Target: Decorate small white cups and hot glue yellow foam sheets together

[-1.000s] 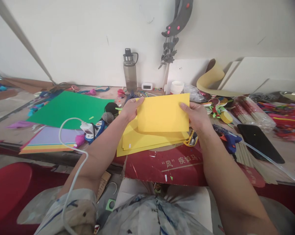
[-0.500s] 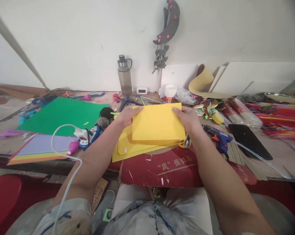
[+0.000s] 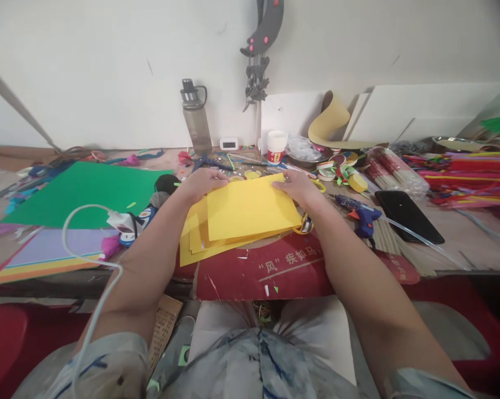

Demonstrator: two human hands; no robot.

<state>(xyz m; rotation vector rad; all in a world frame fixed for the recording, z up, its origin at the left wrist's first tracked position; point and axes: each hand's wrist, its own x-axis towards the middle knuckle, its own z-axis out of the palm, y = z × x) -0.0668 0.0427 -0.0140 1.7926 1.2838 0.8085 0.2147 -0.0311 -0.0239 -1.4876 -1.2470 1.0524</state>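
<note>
A yellow sheet of paper (image 3: 252, 209) is stretched between my two hands, over a few larger yellow sheets (image 3: 187, 244) on the worktop. My left hand (image 3: 203, 184) pinches its far left corner, with the fingertips partly behind the edge. At the far right corner my right hand (image 3: 297, 185) grips it, thumb on top. Beneath the sheets lies a red printed cardboard (image 3: 291, 269). Scissors with yellow handles (image 3: 305, 224) rest by the sheet's right edge, partly hidden under my right forearm.
A blue glue gun (image 3: 364, 216) and a black phone (image 3: 407, 216) lie on the right. Green paper (image 3: 87, 194) and a white cable (image 3: 86, 263) are on the left. Behind stand a water bottle (image 3: 196, 119) and a paper cup (image 3: 277, 147).
My view has turned slightly, so the bench sits further left and higher in the picture. Both hands still hold the yellow sheet, which now tilts a little, its right side nearer the sheets below.
</note>
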